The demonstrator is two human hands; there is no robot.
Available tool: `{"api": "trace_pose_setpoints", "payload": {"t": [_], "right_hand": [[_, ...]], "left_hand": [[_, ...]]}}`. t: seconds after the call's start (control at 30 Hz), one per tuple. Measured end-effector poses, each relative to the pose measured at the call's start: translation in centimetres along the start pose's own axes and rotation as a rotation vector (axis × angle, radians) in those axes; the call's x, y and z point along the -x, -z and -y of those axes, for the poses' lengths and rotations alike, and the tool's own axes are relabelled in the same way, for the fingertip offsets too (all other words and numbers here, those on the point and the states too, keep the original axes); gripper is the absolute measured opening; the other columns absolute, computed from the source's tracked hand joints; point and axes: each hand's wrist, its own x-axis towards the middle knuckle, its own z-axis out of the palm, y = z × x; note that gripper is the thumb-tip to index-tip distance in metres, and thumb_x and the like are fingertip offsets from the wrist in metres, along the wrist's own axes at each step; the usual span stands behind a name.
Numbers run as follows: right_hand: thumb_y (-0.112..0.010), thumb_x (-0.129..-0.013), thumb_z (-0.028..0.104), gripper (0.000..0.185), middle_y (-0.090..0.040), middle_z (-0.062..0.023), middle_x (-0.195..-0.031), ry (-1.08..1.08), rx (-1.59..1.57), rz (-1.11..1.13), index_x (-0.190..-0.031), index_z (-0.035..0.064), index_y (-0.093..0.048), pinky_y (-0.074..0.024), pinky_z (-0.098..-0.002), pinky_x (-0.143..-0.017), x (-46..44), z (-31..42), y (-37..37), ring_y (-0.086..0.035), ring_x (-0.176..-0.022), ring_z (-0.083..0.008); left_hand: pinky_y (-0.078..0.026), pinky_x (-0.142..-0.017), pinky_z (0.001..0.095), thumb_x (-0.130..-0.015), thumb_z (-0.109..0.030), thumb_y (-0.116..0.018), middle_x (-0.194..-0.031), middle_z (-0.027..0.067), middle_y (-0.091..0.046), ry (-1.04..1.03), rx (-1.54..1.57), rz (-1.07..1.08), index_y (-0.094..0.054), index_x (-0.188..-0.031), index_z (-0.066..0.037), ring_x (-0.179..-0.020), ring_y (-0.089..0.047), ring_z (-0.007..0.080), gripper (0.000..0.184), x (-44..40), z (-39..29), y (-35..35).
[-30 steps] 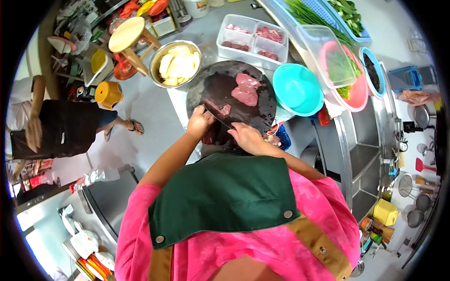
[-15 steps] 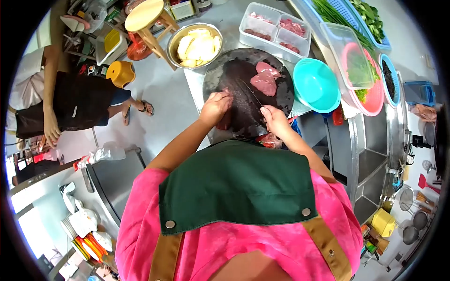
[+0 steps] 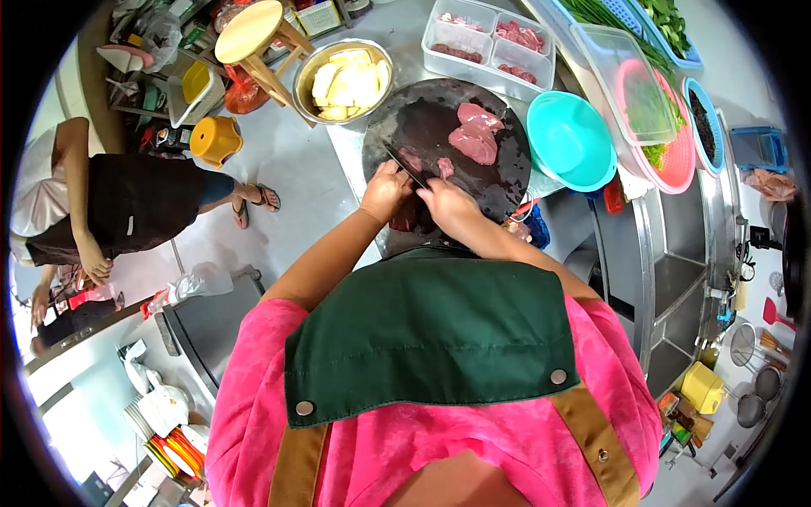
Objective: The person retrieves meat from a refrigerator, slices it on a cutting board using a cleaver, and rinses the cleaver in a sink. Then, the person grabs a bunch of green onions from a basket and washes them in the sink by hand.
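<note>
Seen from above, a person in a green apron works at a round, dark cutting board [image 3: 422, 122]. The right hand [image 3: 449, 203] is closed around the handle of a knife [image 3: 405, 165], whose blade slants away toward the upper left. The left hand [image 3: 385, 192] has its fingers curled down on a strip of meat [image 3: 410, 159], right beside the blade, probably to keep it from sliding; how firmly it presses, I cannot tell. A small piece [image 3: 445, 167] lies just right of the knife. Larger pieces of meat [image 3: 476, 142] rest toward the board's far right, probably to leave the blade room (the wet surface looks slippery).

Around the board, things seem placed within reach: a steel bowl [image 3: 301, 95] of pale yellow slices at far left, a clear divided box [image 3: 490, 73] with meat in its compartments beyond, and a turquoise bowl [image 3: 570, 139] to the right. The divided box stands without a lid, perhaps for easy access.
</note>
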Motion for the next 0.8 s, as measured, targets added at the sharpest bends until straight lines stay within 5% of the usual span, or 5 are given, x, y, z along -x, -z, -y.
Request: {"api": "trace_pose_setpoints", "payload": {"t": [0.23, 0.37, 0.5, 0.63, 0.8], "right_hand": [[-0.046, -0.088, 0.028, 0.032, -0.058, -0.0221, -0.092, 0.132, -0.052, -0.059, -0.098, -0.0016, -0.054, -0.0437, -0.0433, -0.076, 2.5, -3.4, 0.3, -0.055, -0.089, -0.0377], [-0.047, -0.088, 0.026, 0.033, -0.058, -0.0247, -0.095, -0.130, -0.166, 0.011, -0.101, -0.0034, -0.055, -0.0434, -0.0411, -0.077, 6.4, -4.8, 3.3, -0.055, -0.090, -0.0387], [-0.047, -0.088, 0.024, 0.029, -0.058, -0.0242, -0.091, 0.158, -0.183, -0.034, -0.097, -0.0023, -0.056, -0.0436, -0.0416, -0.074, 5.2, -3.5, 3.0, -0.055, -0.087, -0.0399], [-0.048, -0.087, 0.024, 0.027, -0.058, -0.0222, -0.084, 0.142, -0.158, 0.001, -0.086, -0.0019, -0.055, -0.0431, -0.0442, -0.070, 4.2, -2.8, 3.0, -0.054, -0.081, -0.0405], [-0.040, -0.089, 0.037, 0.039, -0.060, -0.0212, -0.090, 0.087, -0.036, 0.104, -0.093, 0.0017, -0.057, -0.0427, -0.0453, -0.076, -0.9, -2.2, 1.4, -0.056, -0.087, -0.0379]], "left_hand": [[-0.044, -0.079, 0.0352, -0.073, -0.012, -0.060, -0.100, 0.0106, -0.057, -0.043, -0.112, 0.018, -0.063, -0.090, -0.004, -0.089, -0.052, 0.0303, 0.019, 0.5, 0.9, -0.2], [-0.045, -0.077, 0.0345, -0.072, -0.011, -0.062, -0.095, 0.0095, -0.058, 0.027, -0.032, -0.145, -0.063, -0.087, -0.004, -0.086, -0.053, 0.0279, 0.017, 0.7, -0.4, 1.1], [-0.045, -0.075, 0.0340, -0.073, -0.011, -0.061, -0.087, 0.0071, -0.059, -0.064, -0.046, -0.110, -0.063, -0.084, -0.005, -0.083, -0.054, 0.0253, 0.013, 0.5, -1.0, 1.7], [-0.045, -0.075, 0.0336, -0.073, -0.013, -0.061, -0.084, 0.0059, -0.060, -0.042, -0.027, -0.116, -0.063, -0.082, -0.006, -0.083, -0.055, 0.0241, 0.012, 0.4, -0.3, 1.2], [-0.044, -0.079, 0.0350, -0.071, -0.014, -0.063, -0.091, 0.0085, -0.061, 0.093, 0.002, -0.018, -0.063, -0.084, -0.005, -0.085, -0.056, 0.0273, 0.016, 0.4, 0.3, 0.8]]}}
